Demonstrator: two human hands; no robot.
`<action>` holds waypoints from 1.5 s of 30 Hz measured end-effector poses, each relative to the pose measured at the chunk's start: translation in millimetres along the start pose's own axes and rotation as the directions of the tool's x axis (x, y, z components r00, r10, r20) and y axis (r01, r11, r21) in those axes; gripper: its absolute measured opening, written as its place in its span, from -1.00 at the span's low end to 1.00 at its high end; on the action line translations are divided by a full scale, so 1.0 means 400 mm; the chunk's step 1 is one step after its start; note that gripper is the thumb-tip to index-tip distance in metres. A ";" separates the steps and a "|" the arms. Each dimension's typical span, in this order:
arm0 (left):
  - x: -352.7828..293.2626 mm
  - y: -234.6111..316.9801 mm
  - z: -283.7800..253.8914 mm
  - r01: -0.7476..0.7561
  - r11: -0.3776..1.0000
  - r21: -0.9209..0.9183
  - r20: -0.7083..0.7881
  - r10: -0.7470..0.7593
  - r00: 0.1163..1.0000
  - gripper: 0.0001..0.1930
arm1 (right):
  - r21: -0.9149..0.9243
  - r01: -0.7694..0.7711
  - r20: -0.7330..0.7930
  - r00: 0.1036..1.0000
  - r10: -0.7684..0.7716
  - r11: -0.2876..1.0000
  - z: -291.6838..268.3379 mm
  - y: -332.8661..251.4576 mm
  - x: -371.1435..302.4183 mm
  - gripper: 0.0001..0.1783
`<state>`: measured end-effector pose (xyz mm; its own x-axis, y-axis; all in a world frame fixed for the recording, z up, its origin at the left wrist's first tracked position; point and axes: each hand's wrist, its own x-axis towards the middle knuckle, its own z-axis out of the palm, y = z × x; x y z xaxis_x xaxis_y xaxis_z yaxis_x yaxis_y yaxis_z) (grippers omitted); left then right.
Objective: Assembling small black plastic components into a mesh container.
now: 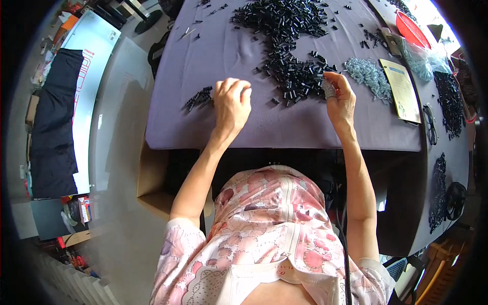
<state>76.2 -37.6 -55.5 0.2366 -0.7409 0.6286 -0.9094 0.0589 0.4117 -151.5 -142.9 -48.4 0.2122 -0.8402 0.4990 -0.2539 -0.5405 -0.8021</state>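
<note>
A big heap of small black tubular pieces (pixel 295 76) spreads over the purple cloth in front of me. At its right lies a loose pile of small silvery wire-like pieces (pixel 368 76). My right hand (pixel 341 101), at the heap's right edge, is closed around a clump of small silvery pieces (pixel 329 89). My left hand (pixel 233 104) is above the cloth with its fingers curled in; whatever it pinches is hidden. Just left of it sits a small group of black pieces (pixel 198 98), partly covered by that hand.
A yellow booklet (pixel 401 91) lies right of the silvery pile, with glasses (pixel 431 124) beyond it. Farther right are a red basket (pixel 412 29), a clear plastic bag (pixel 424 58) and more black pieces (pixel 450 107). A cardboard box (pixel 152 175) stands below the table's left front corner.
</note>
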 end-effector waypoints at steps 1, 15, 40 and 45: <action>0.016 0.001 0.013 0.005 1.000 -0.015 0.006 -0.005 1.000 -0.92 | 0.005 -0.002 0.002 1.000 0.002 1.000 0.001 0.001 -0.002 -0.59; 0.114 -0.017 0.126 -0.099 0.994 -0.042 0.037 0.100 0.994 -0.90 | -0.035 0.039 -0.027 0.999 -0.040 0.999 -0.006 0.033 0.002 -0.66; 0.006 0.013 0.090 0.101 0.995 0.028 0.038 -0.102 0.994 -0.85 | -0.080 0.243 0.077 0.969 -0.237 0.967 0.028 -0.068 -0.026 -0.59; 0.001 0.052 0.052 0.304 0.860 -0.410 0.087 -0.295 0.951 -0.96 | 0.194 0.011 0.207 0.977 -0.052 0.981 0.071 -0.078 -0.058 -0.53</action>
<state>50.4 -50.6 -60.5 0.4640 -0.7804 0.4191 -0.5696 0.0995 0.8159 -121.6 -105.1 -44.3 0.4163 -0.7835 0.4614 -0.0640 -0.5315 -0.8447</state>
